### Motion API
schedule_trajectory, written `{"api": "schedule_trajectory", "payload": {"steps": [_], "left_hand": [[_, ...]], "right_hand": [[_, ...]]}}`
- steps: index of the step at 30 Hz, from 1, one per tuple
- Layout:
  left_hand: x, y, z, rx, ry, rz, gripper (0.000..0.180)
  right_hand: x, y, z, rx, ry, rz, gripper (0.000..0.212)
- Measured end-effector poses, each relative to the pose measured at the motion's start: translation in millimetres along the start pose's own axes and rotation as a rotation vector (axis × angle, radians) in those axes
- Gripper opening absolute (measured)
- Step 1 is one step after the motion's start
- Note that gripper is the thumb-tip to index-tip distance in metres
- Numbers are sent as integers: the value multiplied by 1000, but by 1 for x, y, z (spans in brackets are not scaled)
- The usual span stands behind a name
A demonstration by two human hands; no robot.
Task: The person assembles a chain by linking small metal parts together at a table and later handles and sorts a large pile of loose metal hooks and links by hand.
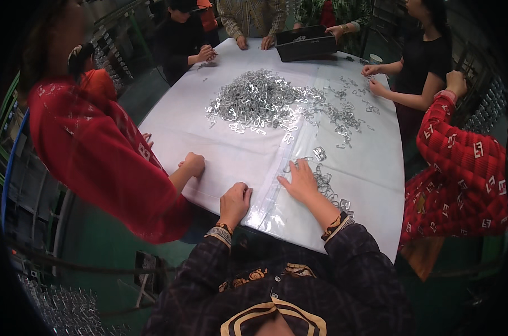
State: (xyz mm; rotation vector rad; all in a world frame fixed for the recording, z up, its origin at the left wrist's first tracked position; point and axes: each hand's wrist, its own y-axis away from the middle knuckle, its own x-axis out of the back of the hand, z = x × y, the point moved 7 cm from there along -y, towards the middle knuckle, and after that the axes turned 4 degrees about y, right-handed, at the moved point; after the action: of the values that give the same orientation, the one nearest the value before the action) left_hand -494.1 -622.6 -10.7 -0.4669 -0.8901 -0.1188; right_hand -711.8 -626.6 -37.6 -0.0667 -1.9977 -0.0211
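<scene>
My left hand point(235, 204) rests at the near edge of the white-covered table point(226, 159), its fingers curled inward. Whatever may be inside that curl is hidden. My right hand point(302, 182) lies palm down farther right, thumb and fingers apart. It touches the edge of a small spread of bent silvery metal clips point(325, 185) that reaches toward my right wrist. A few more clips point(319, 153) sit stacked just beyond its fingertips. At the table's middle rises a large heap of the same looped metal clips point(256, 98).
Loose clips point(343, 115) scatter right of the heap. Co-workers stand around the table: a red sleeve point(105, 151) close on my left, a red patterned jacket point(461, 162) on my right. Across the table, a person's hand holds a black bin point(305, 46), tilted. A white cup point(375, 59) stands at the far right.
</scene>
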Motion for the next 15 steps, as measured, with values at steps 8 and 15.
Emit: {"api": "schedule_trajectory", "payload": {"steps": [8, 15], "left_hand": [[1, 1, 3, 19, -23, 35, 15], [-6, 1, -2, -19, -30, 55, 16]], "right_hand": [[12, 2, 11, -61, 184, 289, 74], [-11, 47, -19, 58, 23, 147, 76]]}}
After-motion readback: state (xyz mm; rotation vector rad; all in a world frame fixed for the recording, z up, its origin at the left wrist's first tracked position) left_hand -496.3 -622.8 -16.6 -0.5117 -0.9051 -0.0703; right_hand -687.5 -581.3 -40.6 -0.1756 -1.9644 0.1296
